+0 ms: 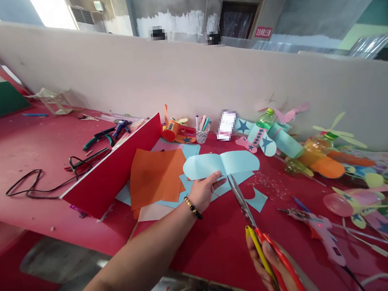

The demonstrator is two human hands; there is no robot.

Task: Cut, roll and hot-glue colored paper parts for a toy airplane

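Note:
Between the thumb and fingers of my left hand (204, 192) is a light blue paper piece (204, 165) with rounded ends and a crease across its middle. My right hand (270, 260) grips scissors (241, 200) with one red and one yellow handle. Their blades look nearly closed, with the tips at the paper's lower edge by the crease. Beneath the paper lie more blue scraps (258, 199), one with a curved cut-out. Orange sheets (156, 177) rest to the left of my left hand.
A red divider board (115, 169) stands at left, with pliers (99, 138) and a black cable (32, 189) beyond it. A pen cup (201, 136) and a phone (226, 125) are at the back. On the right sit bottle planes (318, 149) and a glue gun (321, 232).

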